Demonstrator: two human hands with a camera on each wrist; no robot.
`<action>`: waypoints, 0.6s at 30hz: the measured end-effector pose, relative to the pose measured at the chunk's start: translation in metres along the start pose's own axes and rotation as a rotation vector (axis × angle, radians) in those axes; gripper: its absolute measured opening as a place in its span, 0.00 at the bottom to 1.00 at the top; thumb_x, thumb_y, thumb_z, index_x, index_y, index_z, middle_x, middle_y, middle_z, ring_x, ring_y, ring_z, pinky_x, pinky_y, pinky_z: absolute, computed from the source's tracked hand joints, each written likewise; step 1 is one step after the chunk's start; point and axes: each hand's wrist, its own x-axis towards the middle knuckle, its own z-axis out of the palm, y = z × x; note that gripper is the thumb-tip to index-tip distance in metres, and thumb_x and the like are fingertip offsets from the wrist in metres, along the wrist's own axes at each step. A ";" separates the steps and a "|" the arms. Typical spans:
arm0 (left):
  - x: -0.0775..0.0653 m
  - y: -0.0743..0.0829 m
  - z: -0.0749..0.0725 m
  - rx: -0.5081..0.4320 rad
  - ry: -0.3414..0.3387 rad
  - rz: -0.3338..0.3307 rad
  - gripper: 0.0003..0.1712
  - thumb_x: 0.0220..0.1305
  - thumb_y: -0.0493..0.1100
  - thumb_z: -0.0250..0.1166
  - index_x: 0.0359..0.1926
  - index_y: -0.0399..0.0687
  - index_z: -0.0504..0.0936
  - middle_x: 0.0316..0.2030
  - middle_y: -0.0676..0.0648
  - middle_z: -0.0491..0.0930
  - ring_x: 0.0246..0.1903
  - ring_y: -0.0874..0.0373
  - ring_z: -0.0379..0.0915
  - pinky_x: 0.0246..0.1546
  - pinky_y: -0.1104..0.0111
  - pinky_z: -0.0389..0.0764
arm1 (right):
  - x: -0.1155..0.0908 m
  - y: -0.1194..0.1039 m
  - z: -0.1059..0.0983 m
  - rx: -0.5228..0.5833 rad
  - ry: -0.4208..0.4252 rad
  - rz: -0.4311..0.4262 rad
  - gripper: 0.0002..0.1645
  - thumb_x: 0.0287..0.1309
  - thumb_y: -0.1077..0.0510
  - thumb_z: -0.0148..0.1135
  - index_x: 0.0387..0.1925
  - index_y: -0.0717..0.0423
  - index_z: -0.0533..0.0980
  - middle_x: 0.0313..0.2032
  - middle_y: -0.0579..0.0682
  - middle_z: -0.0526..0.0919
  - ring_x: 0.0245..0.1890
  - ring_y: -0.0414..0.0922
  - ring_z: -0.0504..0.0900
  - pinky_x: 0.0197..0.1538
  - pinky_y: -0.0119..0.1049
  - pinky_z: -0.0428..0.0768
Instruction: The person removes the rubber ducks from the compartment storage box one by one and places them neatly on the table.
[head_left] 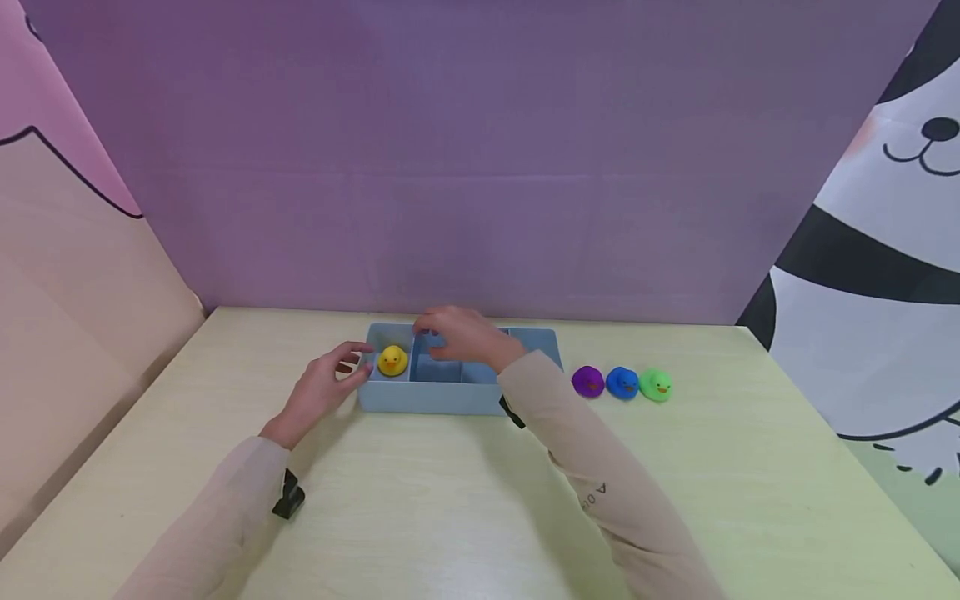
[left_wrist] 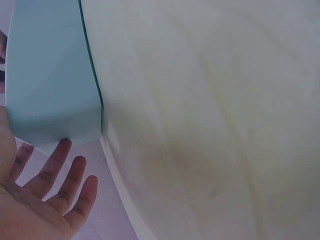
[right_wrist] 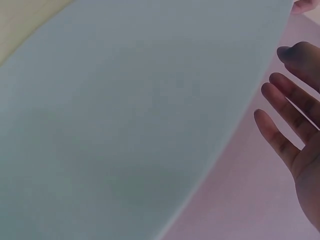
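Observation:
A light blue divided box (head_left: 435,399) stands near the table's back edge, with a yellow rubber duck (head_left: 392,361) in its left compartment. My left hand (head_left: 321,390) is at the box's left end, fingers spread and a little bent. In the left wrist view one fingertip (left_wrist: 65,144) meets the box's end wall or lies just beside it; I cannot tell which. Over the middle compartments hovers my right hand (head_left: 468,335), its fingers loosely bent and nothing between them. The right wrist view shows those fingers (right_wrist: 277,134) apart, beyond the box wall (right_wrist: 150,100).
To the right of the box, a purple duck (head_left: 588,382), a blue duck (head_left: 622,383) and a green duck (head_left: 656,385) sit in a row on the pale wooden table (head_left: 450,508). A purple cloth backdrop (head_left: 480,167) rises behind the table, with printed panels at both sides.

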 end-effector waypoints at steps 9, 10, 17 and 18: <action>-0.001 0.000 -0.001 0.006 -0.003 0.002 0.21 0.64 0.47 0.56 0.57 0.50 0.71 0.48 0.39 0.76 0.46 0.44 0.74 0.46 0.53 0.77 | 0.019 -0.012 0.007 -0.013 0.011 -0.013 0.19 0.55 0.57 0.62 0.50 0.52 0.75 0.49 0.48 0.77 0.49 0.45 0.75 0.52 0.37 0.75; -0.001 0.001 -0.001 0.005 -0.004 0.002 0.21 0.64 0.47 0.56 0.57 0.50 0.71 0.48 0.39 0.76 0.46 0.44 0.74 0.46 0.53 0.77 | 0.021 -0.013 0.007 -0.016 0.014 -0.013 0.19 0.55 0.57 0.62 0.50 0.51 0.75 0.49 0.47 0.77 0.48 0.44 0.75 0.52 0.37 0.75; -0.002 0.001 -0.001 0.005 0.001 0.010 0.21 0.64 0.47 0.56 0.57 0.50 0.71 0.49 0.39 0.76 0.46 0.44 0.74 0.46 0.53 0.77 | 0.031 -0.016 0.011 -0.029 0.008 0.013 0.19 0.55 0.55 0.62 0.50 0.50 0.75 0.49 0.46 0.77 0.48 0.42 0.74 0.53 0.35 0.75; -0.002 0.001 -0.001 0.005 0.001 0.010 0.21 0.64 0.48 0.56 0.57 0.50 0.71 0.49 0.39 0.76 0.46 0.44 0.74 0.46 0.53 0.77 | 0.032 -0.016 0.011 -0.025 0.004 0.019 0.19 0.55 0.55 0.62 0.50 0.50 0.75 0.49 0.46 0.77 0.49 0.42 0.74 0.53 0.35 0.75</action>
